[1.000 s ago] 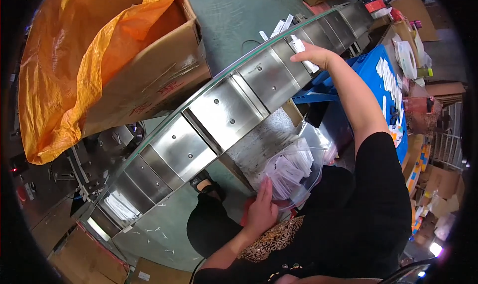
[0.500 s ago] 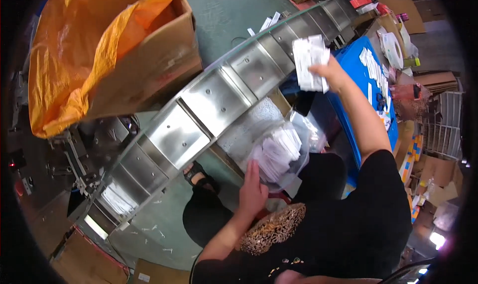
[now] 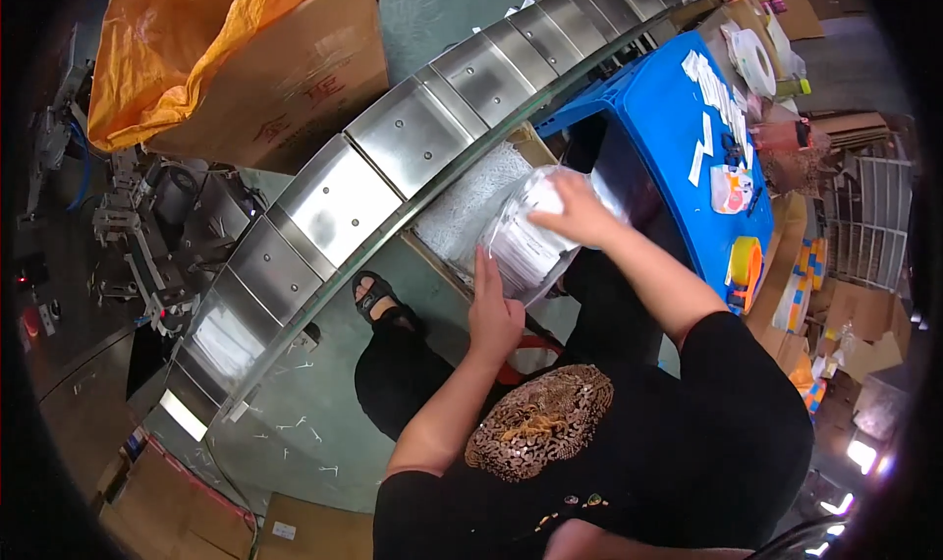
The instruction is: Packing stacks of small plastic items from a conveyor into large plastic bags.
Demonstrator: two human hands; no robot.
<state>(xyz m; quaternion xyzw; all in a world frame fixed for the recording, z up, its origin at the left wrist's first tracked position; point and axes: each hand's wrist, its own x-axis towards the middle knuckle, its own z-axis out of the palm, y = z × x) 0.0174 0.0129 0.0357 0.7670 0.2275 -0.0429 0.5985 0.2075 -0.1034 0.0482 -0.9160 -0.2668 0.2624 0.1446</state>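
Note:
Over the lap a clear plastic bag gapes, filled with a row of thin white packets. My left hand grips the bag's near left side, its fingers extended along the plastic and the thumb toward the packets. At the bag's far end my right hand is curled over a stack of white packets, down at the mouth. The plastic and the hand partly hide that stack. Beneath the bag lies a carton with crumpled clear plastic in it.
A curved metal-plate conveyor runs across in front, with white packets on its left end. To the right, a blue crate top carries loose white packets and tape rolls. A large carton with an orange liner stands beyond the conveyor.
My right hand has brought its stack of packets from above the conveyor down to the bag. My left hand stays at the bag's side. The view has shifted slightly.

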